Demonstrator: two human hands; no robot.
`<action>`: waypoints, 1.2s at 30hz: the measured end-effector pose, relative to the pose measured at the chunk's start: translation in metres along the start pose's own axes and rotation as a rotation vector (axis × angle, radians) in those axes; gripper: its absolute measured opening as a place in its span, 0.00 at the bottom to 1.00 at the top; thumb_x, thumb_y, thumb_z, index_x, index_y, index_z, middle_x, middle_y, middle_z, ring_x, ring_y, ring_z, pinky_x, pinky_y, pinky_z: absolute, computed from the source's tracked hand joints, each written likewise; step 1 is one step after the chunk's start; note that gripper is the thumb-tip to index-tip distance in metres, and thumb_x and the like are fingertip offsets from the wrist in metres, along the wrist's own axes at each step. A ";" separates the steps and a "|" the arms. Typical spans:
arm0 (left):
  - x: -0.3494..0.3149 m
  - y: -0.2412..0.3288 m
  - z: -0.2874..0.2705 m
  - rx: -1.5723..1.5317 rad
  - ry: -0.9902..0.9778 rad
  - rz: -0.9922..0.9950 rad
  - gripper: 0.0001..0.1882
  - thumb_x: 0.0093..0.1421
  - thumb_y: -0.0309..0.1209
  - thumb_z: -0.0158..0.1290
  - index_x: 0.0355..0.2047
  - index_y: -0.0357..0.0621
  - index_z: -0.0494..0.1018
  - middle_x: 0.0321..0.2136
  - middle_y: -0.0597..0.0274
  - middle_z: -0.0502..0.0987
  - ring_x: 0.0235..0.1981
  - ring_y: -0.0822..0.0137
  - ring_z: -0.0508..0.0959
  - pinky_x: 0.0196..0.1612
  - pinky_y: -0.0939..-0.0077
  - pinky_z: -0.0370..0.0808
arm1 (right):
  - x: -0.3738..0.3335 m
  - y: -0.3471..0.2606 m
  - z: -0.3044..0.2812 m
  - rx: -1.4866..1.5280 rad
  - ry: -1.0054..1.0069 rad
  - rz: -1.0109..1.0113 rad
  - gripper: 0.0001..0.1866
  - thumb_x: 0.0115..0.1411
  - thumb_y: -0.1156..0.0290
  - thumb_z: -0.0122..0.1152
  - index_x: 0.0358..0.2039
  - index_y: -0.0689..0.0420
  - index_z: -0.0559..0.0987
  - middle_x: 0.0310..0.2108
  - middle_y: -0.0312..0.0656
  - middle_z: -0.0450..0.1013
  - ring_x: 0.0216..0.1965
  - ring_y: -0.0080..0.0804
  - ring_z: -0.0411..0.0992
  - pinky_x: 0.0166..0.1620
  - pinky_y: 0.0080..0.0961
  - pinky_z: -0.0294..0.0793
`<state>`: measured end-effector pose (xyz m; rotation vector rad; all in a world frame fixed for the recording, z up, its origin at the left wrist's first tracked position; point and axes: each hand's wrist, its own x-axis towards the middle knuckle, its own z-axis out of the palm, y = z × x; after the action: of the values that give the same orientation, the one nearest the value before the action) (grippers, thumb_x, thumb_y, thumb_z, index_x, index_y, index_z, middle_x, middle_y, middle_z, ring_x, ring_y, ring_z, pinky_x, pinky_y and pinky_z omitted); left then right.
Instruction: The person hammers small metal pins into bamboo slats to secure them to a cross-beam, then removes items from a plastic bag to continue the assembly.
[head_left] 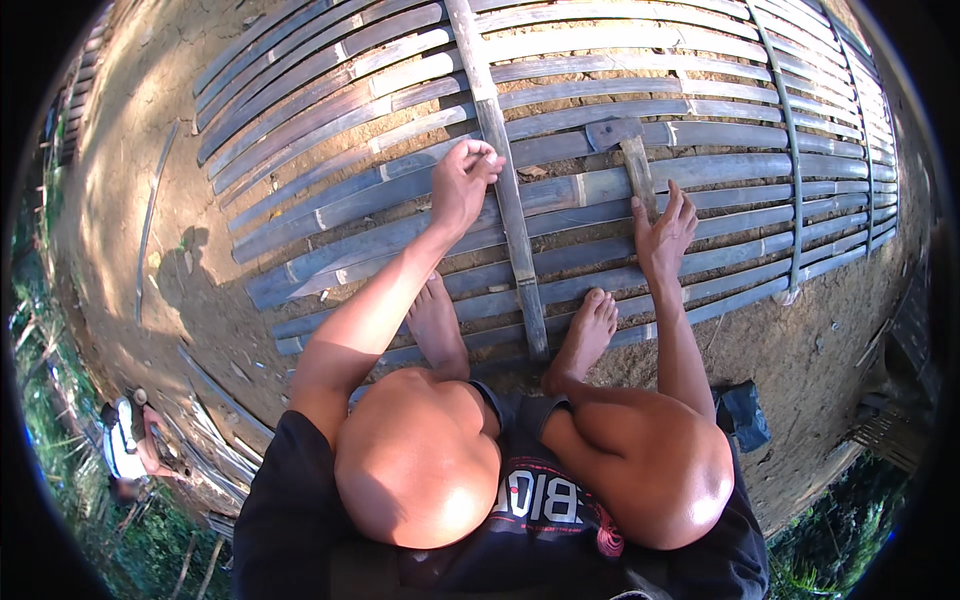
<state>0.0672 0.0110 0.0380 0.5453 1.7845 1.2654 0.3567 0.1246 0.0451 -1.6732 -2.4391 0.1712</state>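
Below me lies a lattice of split bamboo slats [350, 205], with a long bamboo crosspiece [513, 225] running across it. My left hand [462, 188] is over the slats, just left of the crosspiece. Its fingers are curled together at the tips, and whatever they pinch is too small to make out. A hammer [638, 168] with a dark head and a flat wooden handle rests on the slats right of the crosspiece. Beside the lower end of that handle is my right hand [664, 238], its fingers apart and stretched forward; I cannot tell whether they touch the handle.
My bare feet [436, 325] are at the lattice's near edge. Thinner dark crosspieces [795, 170] span its right side. Loose bamboo strips [215, 440] lie on the dirt at left, where another person [128, 440] sits. A dark blue bag-like thing [745, 415] lies by my right knee.
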 end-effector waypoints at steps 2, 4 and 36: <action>0.021 -0.005 -0.003 0.126 0.079 0.103 0.07 0.64 0.25 0.56 0.40 0.38 0.79 0.31 0.63 0.82 0.30 0.75 0.79 0.35 0.79 0.76 | 0.003 0.001 0.002 -0.102 0.203 -0.274 0.21 0.63 0.60 0.59 0.53 0.57 0.74 0.27 0.51 0.77 0.30 0.49 0.77 0.35 0.42 0.75; 0.033 -0.009 0.000 0.125 0.166 0.135 0.06 0.63 0.26 0.57 0.38 0.37 0.80 0.30 0.66 0.81 0.28 0.76 0.77 0.33 0.79 0.74 | -0.003 -0.008 0.005 0.144 0.012 -0.087 0.26 0.62 0.59 0.59 0.57 0.55 0.69 0.33 0.57 0.77 0.33 0.57 0.76 0.37 0.48 0.75; 0.047 -0.023 0.020 0.310 0.384 0.457 0.03 0.55 0.19 0.56 0.30 0.36 0.75 0.30 0.54 0.75 0.31 0.54 0.77 0.35 0.62 0.73 | -0.010 -0.083 0.048 0.430 -0.627 -0.323 0.21 0.66 0.59 0.52 0.53 0.60 0.70 0.38 0.67 0.74 0.40 0.70 0.72 0.40 0.56 0.73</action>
<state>0.0618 0.0475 -0.0040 0.9811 2.2854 1.4791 0.2742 0.0862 0.0131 -1.1302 -2.7582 1.2313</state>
